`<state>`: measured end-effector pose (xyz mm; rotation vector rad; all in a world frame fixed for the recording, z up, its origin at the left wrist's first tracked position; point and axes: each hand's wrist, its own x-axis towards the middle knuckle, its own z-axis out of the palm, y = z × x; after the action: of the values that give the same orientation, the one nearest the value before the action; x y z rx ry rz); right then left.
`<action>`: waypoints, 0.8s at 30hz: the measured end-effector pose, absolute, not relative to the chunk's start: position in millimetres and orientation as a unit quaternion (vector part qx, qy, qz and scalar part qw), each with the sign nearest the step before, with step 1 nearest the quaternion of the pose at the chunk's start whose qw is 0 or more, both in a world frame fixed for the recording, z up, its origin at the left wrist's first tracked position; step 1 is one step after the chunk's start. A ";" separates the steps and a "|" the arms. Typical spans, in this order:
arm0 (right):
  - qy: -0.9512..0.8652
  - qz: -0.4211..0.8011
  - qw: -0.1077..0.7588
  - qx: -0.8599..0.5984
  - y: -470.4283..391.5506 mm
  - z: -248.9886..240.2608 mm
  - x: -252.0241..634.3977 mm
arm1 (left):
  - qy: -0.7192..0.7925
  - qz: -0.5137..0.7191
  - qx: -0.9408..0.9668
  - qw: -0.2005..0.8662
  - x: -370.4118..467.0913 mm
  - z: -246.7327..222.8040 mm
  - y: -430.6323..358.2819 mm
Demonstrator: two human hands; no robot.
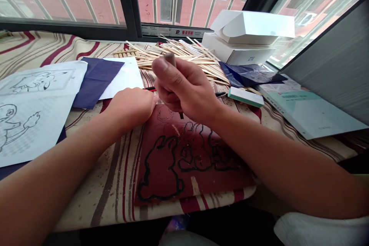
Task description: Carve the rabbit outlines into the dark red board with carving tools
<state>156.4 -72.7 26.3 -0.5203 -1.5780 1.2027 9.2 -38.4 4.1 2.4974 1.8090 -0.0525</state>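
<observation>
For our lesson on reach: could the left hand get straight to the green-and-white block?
Probably not: the right hand, gripping a tool, is between the left hand and the green-and-white block.

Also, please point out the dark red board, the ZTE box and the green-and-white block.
Dark red board [215,180]: head view, bare surface near its front edge.
ZTE box [240,56]: head view, front face.
Green-and-white block [245,95]: head view, top face.
</observation>
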 end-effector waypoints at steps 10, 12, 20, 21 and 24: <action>-0.636 0.516 0.542 -0.188 -57.1 34.6 169.0 | 0.577 0.106 0.796 0.147 9.0 0.8 -32.3; -0.640 0.518 0.539 -0.176 -56.3 38.0 172.8 | 0.580 0.137 0.781 0.187 7.6 2.8 -31.4; -0.610 0.467 0.620 -0.161 -46.8 48.1 188.4 | 0.620 0.268 0.654 0.341 22.2 11.9 -47.4; -0.608 0.467 0.621 -0.166 -45.2 50.0 191.4 | 0.625 0.274 0.648 0.338 22.8 11.4 -47.2; -0.604 0.491 0.602 -0.180 -44.0 55.8 199.2 | 0.605 0.272 0.661 0.350 16.0 8.8 -40.1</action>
<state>199.2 -44.0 55.8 -0.4165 -1.3981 1.1362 16.0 -40.1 8.8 1.7133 1.5681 0.7049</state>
